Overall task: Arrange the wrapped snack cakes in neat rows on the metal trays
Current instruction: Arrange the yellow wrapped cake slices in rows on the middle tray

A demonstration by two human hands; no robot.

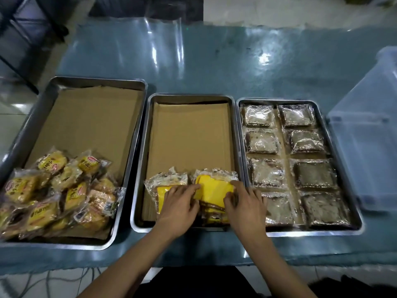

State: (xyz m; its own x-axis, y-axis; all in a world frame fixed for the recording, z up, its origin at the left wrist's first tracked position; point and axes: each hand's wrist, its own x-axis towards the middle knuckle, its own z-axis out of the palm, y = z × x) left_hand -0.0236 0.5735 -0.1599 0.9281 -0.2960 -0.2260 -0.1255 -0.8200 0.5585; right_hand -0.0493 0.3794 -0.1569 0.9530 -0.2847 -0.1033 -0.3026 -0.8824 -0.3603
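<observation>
Three metal trays stand side by side. The left tray (92, 82) holds a loose heap of wrapped yellow snack cakes (58, 194) at its near end. In the middle tray (189, 97), lined with brown cardboard, two yellow wrapped cakes lie side by side at the near edge: a left cake (163, 186) and a right cake (214, 188). My left hand (178, 207) rests on both cakes. On the right cake's right side lies my right hand (245, 205), fingers curled at its edge. The right tray (277, 102) is filled with dark wrapped cakes (266, 173) in two neat columns.
A translucent plastic storage box (369, 134) stands to the right of the trays. The table (214, 61) has a glossy teal cover. Dark chair legs (28, 35) stand at the far left, and cables lie on the floor below the near edge.
</observation>
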